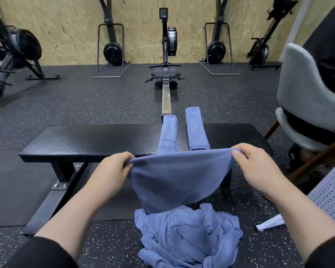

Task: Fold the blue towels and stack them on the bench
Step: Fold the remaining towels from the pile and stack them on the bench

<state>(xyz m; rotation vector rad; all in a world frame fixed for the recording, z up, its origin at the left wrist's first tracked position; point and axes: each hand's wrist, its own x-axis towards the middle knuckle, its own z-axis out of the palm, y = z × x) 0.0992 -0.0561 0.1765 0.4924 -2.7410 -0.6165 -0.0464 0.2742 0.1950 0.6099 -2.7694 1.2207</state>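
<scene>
Both hands' grip, left hand and right hand, pinches blue towel, doubled, sagging.

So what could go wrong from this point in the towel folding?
1. The held towel is pinched only at its top corners by the left hand and right hand; its lower edge hangs near the unfolded pile on the floor and could catch it.
2. The two folded towels overhang the bench at its far edge; a nudge might tip them off.
</scene>
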